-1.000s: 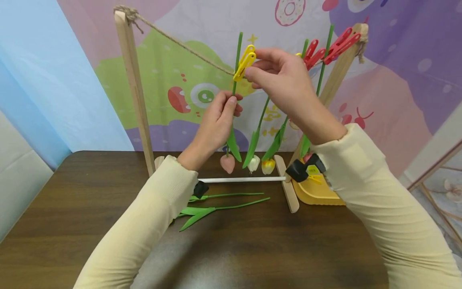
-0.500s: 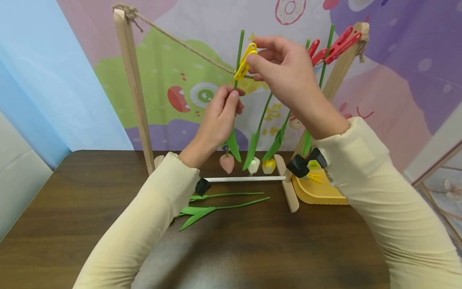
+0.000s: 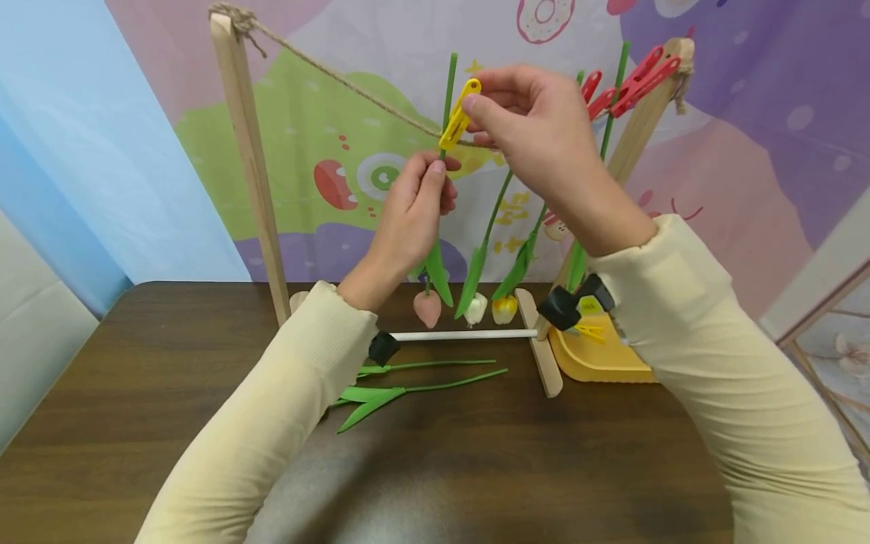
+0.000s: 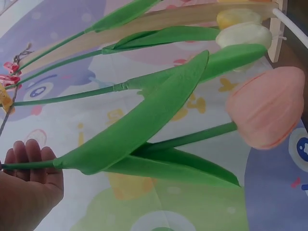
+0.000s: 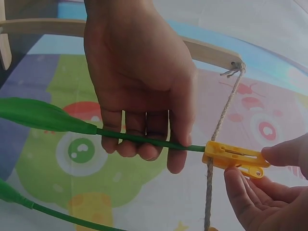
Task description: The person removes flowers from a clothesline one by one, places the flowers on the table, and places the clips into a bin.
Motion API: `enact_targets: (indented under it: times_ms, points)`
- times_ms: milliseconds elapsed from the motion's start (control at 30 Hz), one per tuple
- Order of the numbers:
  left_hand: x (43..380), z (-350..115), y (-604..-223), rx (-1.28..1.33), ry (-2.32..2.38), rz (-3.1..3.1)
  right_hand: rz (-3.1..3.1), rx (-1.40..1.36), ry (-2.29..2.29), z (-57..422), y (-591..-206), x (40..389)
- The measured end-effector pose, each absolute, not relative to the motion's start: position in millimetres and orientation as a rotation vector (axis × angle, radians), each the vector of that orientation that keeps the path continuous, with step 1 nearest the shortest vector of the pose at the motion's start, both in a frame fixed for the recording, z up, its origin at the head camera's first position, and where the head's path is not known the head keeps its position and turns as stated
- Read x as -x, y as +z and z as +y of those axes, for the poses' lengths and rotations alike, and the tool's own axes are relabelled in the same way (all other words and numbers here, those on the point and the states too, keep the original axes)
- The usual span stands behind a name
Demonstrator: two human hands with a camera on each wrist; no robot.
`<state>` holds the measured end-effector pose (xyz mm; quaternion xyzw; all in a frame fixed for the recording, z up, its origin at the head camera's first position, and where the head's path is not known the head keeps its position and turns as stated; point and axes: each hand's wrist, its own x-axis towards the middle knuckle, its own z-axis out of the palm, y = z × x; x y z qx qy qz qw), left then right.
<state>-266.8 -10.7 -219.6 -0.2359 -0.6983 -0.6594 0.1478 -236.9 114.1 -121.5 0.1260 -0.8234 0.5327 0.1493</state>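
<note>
An artificial pink tulip [image 3: 427, 308] hangs head down, its green stem pinched by my left hand [image 3: 413, 204] just below the rope [image 3: 340, 81]. My right hand [image 3: 540, 140] pinches the handles of a yellow clothespin [image 3: 457, 125] between thumb and fingers. In the right wrist view, that clothespin [image 5: 236, 156] lies across the rope at the stem's upper part; whether it clamps both is unclear. A white tulip [image 3: 475, 309] and a yellow tulip [image 3: 504, 310] hang upside down to the right. Red clothespins [image 3: 642, 85] grip the rope near the right post.
A wooden frame with a left post [image 3: 253, 159], a right post [image 3: 628, 147] and a white crossbar [image 3: 469, 334] stands on the brown table [image 3: 435, 483]. Green-stemmed flowers [image 3: 408, 391] lie in front, their heads hidden behind the left sleeve. A yellow tray [image 3: 605, 369] with a clothespin sits at right.
My right thumb has moved up onto the yellow clothespin's handle, and the handles look closer together. My left hand has slid slightly up toward the clothespin, still holding the stem.
</note>
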Motion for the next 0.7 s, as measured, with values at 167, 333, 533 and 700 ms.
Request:
enact_targets:
  times_ms: [167,333,533,700]
  points:
    - [267.0,-9.2,-218.5,0.685,-1.887,-1.993,-2.385,-0.366,1.494,115.1,-120.8,237.0]
    - [267.6,-8.4,-218.6,0.676,-1.826,-2.027,-2.402,-0.368,1.455,115.7,-121.2,236.8]
    - [266.7,-7.4,-218.2,0.646,-1.756,-2.074,-2.382,-0.398,1.433,117.4,-124.5,236.4]
    - [265.5,-7.2,-217.5,0.647,-1.728,-2.087,-2.307,-0.444,1.449,120.3,-127.7,236.0]
